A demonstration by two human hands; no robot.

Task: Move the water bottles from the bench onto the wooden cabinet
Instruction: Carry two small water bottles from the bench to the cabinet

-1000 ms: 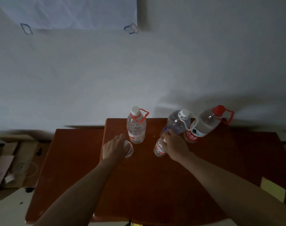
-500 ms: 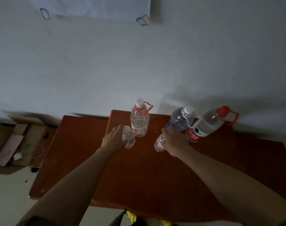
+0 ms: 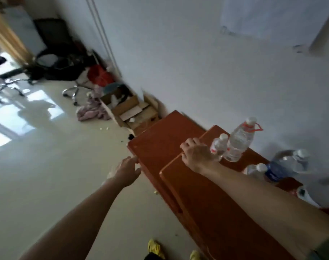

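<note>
Five water bottles (image 3: 239, 140) are seen standing on the wooden cabinet (image 3: 206, 194) toward two o'clock, both the left hand (image 3: 126, 171) and right hand (image 3: 196, 154) empty and loosely spread, the bench unseen, so what remains cannot be told.

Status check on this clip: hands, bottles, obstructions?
Left hand open, empty, off the cabinet edge. Right hand beside small bottle, grip unclear. Bottles upright on wooden cabinet. Nothing in the way.

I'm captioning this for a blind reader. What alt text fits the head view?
Two bare hands reach out: the right hand rests on a red-brown wooden cabinet beside a small water bottle and a larger bottle; the left hand is empty over the floor.
</note>
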